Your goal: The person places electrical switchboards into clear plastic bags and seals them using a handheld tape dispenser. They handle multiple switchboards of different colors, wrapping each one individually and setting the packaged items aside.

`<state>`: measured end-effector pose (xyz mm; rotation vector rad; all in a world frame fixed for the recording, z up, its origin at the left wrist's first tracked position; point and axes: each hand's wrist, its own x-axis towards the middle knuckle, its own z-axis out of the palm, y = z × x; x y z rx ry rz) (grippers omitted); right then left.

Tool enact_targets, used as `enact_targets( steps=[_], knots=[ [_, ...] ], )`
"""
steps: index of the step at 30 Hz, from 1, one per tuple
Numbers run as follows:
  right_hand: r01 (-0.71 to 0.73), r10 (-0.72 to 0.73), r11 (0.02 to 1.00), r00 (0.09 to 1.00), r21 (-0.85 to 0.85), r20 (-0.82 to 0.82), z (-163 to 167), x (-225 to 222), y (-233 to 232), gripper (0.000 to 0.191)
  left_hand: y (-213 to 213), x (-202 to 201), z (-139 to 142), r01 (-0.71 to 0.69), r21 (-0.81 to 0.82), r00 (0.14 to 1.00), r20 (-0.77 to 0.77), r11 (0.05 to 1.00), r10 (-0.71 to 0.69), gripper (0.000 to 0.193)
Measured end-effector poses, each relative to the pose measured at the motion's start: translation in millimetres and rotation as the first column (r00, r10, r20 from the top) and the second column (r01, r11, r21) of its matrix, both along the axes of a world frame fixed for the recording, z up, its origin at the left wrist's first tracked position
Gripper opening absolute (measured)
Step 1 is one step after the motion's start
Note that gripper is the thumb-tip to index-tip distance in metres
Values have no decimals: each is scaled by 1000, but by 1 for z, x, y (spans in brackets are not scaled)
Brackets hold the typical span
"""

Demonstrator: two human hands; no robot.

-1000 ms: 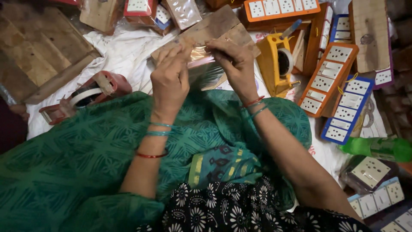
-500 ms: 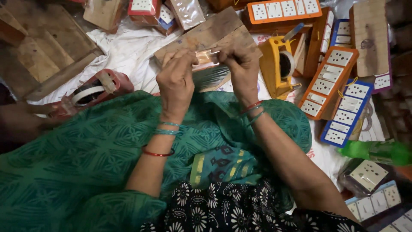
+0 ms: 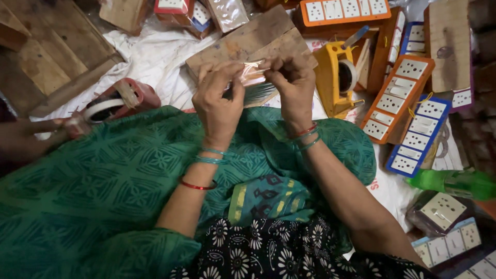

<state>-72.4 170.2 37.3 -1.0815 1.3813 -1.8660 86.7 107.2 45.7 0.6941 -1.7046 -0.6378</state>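
My left hand (image 3: 217, 103) and my right hand (image 3: 292, 85) are raised together over my lap, and both pinch a small piece of clear, crinkled plastic wrap (image 3: 253, 72) stretched between their fingertips. What the wrap covers is hidden by my fingers. Right behind the hands lies a wooden board (image 3: 248, 41). My lap is covered by green patterned cloth (image 3: 119, 175).
A yellow tape dispenser (image 3: 336, 72) stands to the right of my hands, a red one (image 3: 116, 101) to the left, where another person's hand (image 3: 31, 142) reaches. Orange and blue switch boards (image 3: 408, 113) lie right, a green bottle (image 3: 454, 183) lower right, wooden boards upper left.
Both hands have stayed together on the plastic wrap, with the fingers working it slightly. Another person's hand has come in at the left edge by the red dispenser.
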Motion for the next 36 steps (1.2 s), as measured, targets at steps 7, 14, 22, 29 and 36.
enact_targets(
  steps=[7, 14, 22, 29, 36],
  knots=[
    [-55, 56, 997, 998, -44, 18, -12, -13, 5, 11, 3, 10, 1, 110, 8, 992, 59, 994, -110, 39],
    [-95, 94, 995, 995, -27, -33, -10, -20, 2, 13, 12, 3, 6, 10, -382, 908, 390, 924, 151, 26],
    [-94, 94, 986, 996, -139, -6, -27, -82, 17, 21, -9, -7, -5, 25, -375, 915, 382, 927, 129, 7],
    [485, -495, 864, 867, 136, 49, -64, -224, 111, 23, -35, -8, -11, -14, -418, 859, 460, 909, 225, 8],
    [309, -149, 821, 928, 480, -342, -136, -274, 156, 18, 16, -2, -16, 20, -446, 795, 550, 895, 257, 15]
  ],
)
